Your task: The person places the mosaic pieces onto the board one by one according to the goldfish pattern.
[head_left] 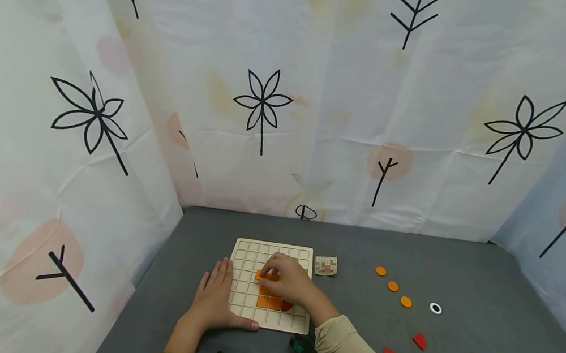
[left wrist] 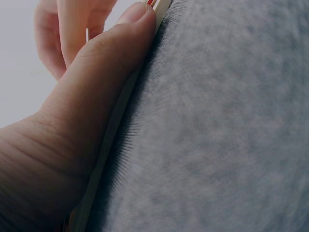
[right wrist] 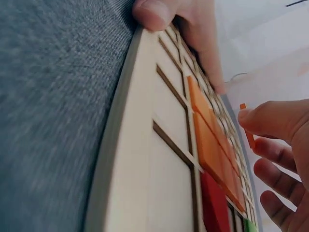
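From my remote feed, I saw the right hand (head_left: 287, 278) pinch an orange piece (right wrist: 249, 138) above the grid board (head_left: 244, 298); the left hand (head_left: 215, 300), spread wide, touched the board's left and near edges.

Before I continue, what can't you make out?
Head: some squares of the board, covered by the right hand.
Head: pattern on the small card, too small.
Right wrist: full shape of the orange piece, edge-on and partly covered by the right hand.
Left wrist: most of the board's top, hidden by the left hand.
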Tool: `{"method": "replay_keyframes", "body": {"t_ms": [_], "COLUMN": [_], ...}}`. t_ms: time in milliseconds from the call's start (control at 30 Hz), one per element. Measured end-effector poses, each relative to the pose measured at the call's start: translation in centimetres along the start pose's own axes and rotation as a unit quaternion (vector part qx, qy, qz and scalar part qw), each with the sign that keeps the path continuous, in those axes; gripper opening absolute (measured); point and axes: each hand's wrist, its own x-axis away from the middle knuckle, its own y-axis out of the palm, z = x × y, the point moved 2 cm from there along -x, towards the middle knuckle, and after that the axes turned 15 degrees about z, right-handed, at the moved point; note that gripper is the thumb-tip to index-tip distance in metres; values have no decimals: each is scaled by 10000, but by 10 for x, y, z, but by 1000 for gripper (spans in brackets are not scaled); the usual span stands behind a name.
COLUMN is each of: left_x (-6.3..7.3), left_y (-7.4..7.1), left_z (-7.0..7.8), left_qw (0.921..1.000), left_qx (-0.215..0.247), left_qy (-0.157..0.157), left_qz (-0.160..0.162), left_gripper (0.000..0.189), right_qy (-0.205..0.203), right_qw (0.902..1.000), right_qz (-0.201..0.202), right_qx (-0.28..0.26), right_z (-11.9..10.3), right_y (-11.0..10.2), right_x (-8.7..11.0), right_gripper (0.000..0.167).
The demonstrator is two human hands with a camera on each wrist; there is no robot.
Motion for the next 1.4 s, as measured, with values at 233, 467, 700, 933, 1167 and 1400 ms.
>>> {"method": "replay_keyframes", "body": {"t_ms": [233,467,700,933,1167,1400], "left_x": [1,0,1,1,4,2], "left_y": [1,0,0,-1,-1,0], "left_z": [2,0,1,2,2,3], "left_qw": [10000,10000,10000,10000,10000,10000], "left_qx": [65,48,60,65,24,-2], "left_qy": [7,-60,-72,-60,-69,-34], "left_qz": [-18,4,-9,-27,-12,52], "left_gripper": [169,169,168,168,169,169], "right_qy": [3,-239,-413,-524,-783,-613], "right_qw": [9974,9946,9907,9884,9896,9940], "right_qz": [-232,-430,-441,-659,-708,-549], "right_qx": [676,912,1220,1265,977,717], "right_z": [1,-3,-7,-7,-5,0], "right_y": [15,16,14,11,3,-26], "right_x": [-8,-16,-15,-12,-2,10], "right_gripper": [7,7,7,12,12,14]}}
